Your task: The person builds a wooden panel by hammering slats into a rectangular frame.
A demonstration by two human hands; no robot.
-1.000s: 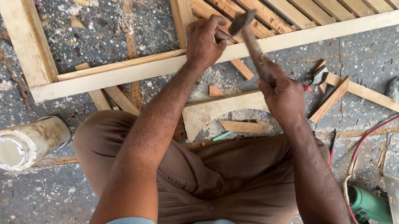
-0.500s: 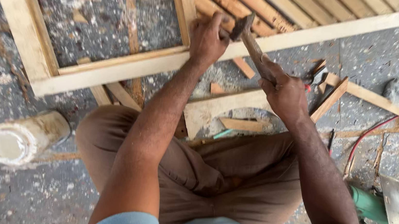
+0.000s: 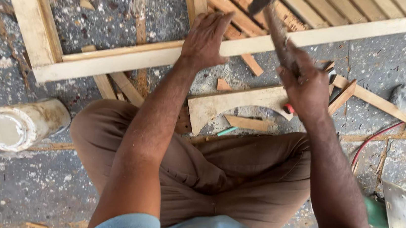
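Observation:
My right hand (image 3: 307,87) grips the wooden handle of a hammer (image 3: 271,11), whose dark metal head is raised and blurred near the top of the view. My left hand (image 3: 205,40) rests flat with fingers spread on a long pale wooden strip (image 3: 129,60) that forms the near edge of a wooden frame (image 3: 29,13). The frame lies on a speckled grey floor. Slatted wood (image 3: 322,4) fills the frame's upper right. I sit cross-legged in brown trousers just behind the strip.
A white plastic jar (image 3: 21,124) lies on its side at the left. A curved wood offcut (image 3: 234,102) and small scraps lie by my knees. A green circular saw (image 3: 396,222) with a red cable (image 3: 374,140) sits at the lower right. A loose wooden batten (image 3: 387,107) lies to the right.
The hammer has swung upward away from the strip. My left hand has opened from a pinch at the strip to a flat spread.

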